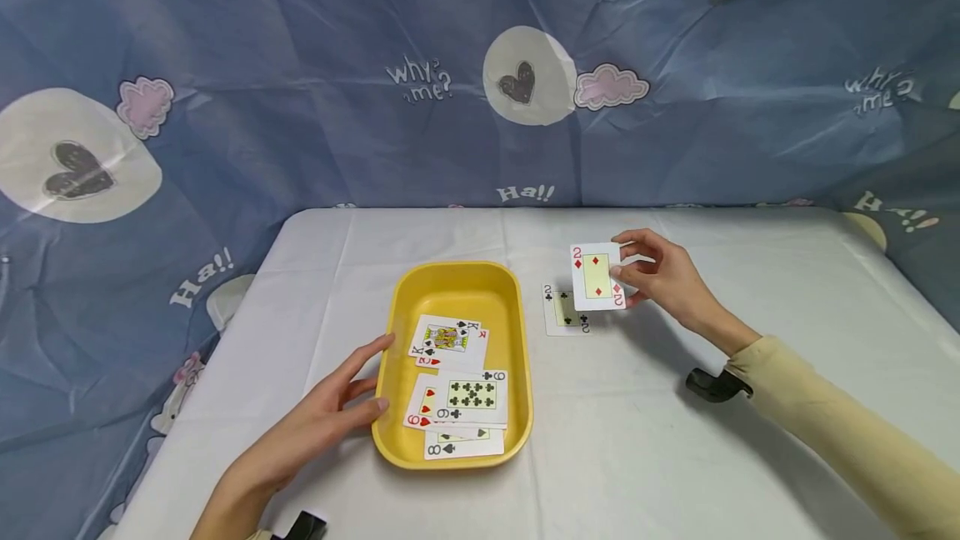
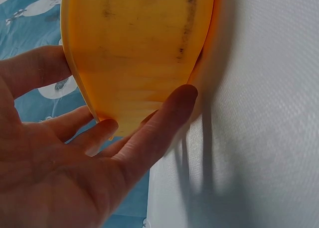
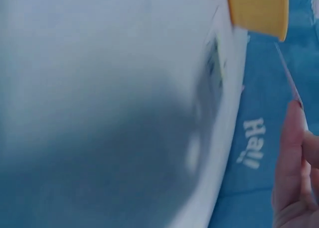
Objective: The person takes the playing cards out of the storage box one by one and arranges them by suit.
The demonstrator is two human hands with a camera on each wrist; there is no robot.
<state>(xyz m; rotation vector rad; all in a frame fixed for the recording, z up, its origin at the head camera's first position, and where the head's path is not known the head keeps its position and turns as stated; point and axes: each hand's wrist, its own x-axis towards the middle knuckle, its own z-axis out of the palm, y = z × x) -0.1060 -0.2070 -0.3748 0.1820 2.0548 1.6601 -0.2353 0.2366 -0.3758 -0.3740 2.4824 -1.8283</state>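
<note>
Pinching the 2 of diamonds (image 1: 597, 277) by its edge in the right hand (image 1: 666, 280), above the 2 of clubs (image 1: 557, 321) on the tabletop (image 1: 637, 440). Touching the yellow tray (image 1: 524, 357) with spread fingers of the left hand (image 1: 326, 415). Best to grip lightly, avoiding bent corners.

Right of centre, the right hand (image 1: 663, 277) pinches a card (image 1: 596, 276); lower centre, the left hand (image 1: 326, 411) touches a tray (image 1: 524, 357).
</note>
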